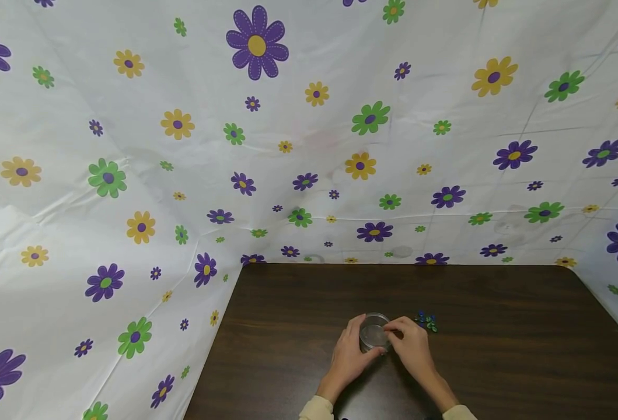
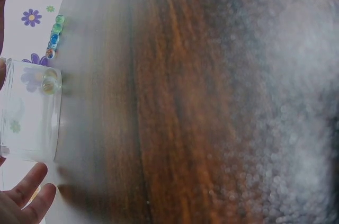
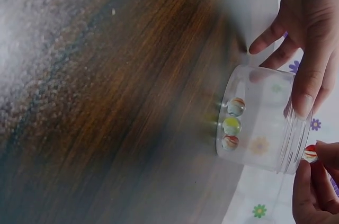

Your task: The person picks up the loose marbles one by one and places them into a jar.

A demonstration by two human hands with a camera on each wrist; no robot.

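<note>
A clear, round plastic jar [image 1: 372, 335] stands open-topped on the dark table. My left hand [image 1: 348, 353] grips it, thumb at the near side and fingers round the left. Over the jar's mouth, my right hand [image 1: 411, 344] pinches a red-and-white glass marble [image 3: 310, 153] between thumb and fingers. Several marbles lie at the jar's bottom, among them a yellow marble [image 3: 231, 125] and a red-streaked marble [image 3: 230, 142]. To the right of the jar is a loose group of blue and green marbles [image 1: 427, 322], also seen in the left wrist view.
The dark wooden table [image 1: 498, 350] stretches away on both sides of the hands. Behind it and at its sides hangs a white flowered sheet [image 1: 319, 128], which meets the table's back edge.
</note>
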